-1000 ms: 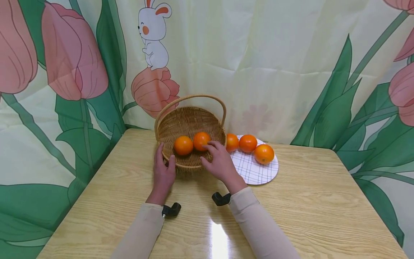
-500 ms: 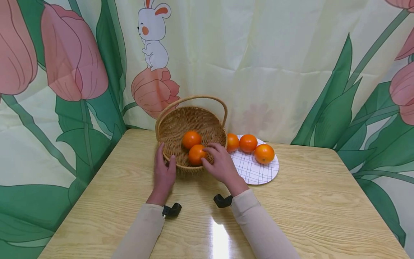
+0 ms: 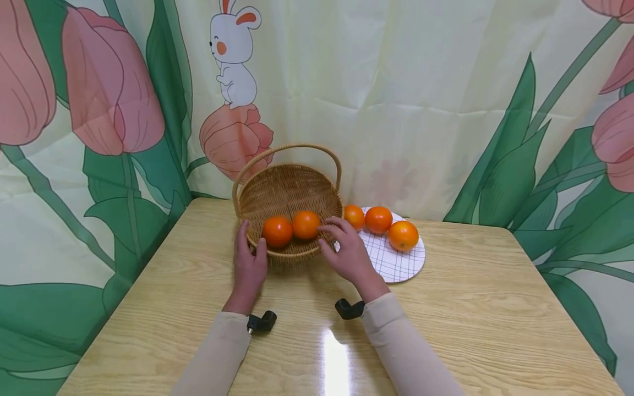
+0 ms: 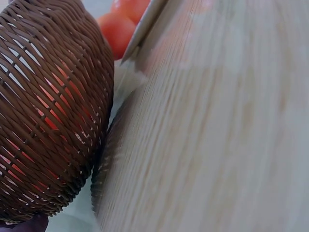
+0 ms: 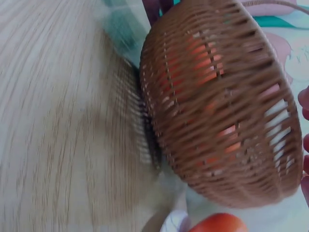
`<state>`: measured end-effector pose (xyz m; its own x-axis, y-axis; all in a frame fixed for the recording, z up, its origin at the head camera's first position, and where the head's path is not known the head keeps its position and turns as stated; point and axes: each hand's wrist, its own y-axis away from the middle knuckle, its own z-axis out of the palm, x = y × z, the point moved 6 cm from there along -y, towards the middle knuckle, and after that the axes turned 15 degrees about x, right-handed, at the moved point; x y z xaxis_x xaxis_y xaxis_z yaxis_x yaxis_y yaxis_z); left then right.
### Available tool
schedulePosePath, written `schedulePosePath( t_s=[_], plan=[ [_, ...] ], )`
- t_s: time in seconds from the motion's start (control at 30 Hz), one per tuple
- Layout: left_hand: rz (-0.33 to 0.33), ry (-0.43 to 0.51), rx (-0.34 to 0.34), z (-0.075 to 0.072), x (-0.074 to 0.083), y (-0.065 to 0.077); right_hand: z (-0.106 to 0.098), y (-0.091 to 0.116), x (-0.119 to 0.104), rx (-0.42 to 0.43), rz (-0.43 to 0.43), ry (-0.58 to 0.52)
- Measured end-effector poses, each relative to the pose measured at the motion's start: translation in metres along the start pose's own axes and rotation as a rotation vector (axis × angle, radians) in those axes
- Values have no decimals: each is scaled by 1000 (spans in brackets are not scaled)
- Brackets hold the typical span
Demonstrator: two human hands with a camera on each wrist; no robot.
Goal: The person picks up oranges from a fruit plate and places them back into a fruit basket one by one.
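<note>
A round wicker basket (image 3: pixel 289 187) with an arched handle stands near the back of the table, its mouth facing me. Two oranges lie side by side in it: one orange (image 3: pixel 277 231) on the left, the other orange (image 3: pixel 306 225) on the right. My left hand (image 3: pixel 251 269) holds the basket's left front rim, fingers along the outside and thumb at the front. My right hand (image 3: pixel 350 253) hovers at the right front rim, fingers spread and loosely bent, nothing in them. In the right wrist view, fingertips (image 5: pixel 306 140) show just beyond the basket's rim.
Right of the basket lies a white checked oval plate (image 3: pixel 393 267). Several oranges sit on it, one of them partly hidden behind the basket; the nearest is the front orange (image 3: pixel 403 236). A printed curtain (image 3: pixel 421 110) hangs right behind the wooden table (image 3: pixel 475 319).
The oranges in the basket have shifted about and now lie side by side, further left and forward. My right hand has drawn back to the right from them; the left hand stays at the rim.
</note>
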<state>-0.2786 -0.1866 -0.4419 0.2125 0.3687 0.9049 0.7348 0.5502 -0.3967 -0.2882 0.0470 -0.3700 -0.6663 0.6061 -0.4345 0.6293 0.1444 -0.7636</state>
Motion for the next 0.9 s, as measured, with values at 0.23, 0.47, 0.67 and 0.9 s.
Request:
schedulePosePath(
  t_s=[0.23,0.47,0.67,0.9],
  plan=[
    [-10,-3,6,0,-1,0,-12,4,15,55,17,31],
    [-7,7,6,-1,1,1,-26,8,33,80,65,78],
    [-4,7,10,0,0,0,-37,10,49,81,128,135],
    [-3,15,15,0,0,0,-48,13,65,117,175,141]
  ],
)
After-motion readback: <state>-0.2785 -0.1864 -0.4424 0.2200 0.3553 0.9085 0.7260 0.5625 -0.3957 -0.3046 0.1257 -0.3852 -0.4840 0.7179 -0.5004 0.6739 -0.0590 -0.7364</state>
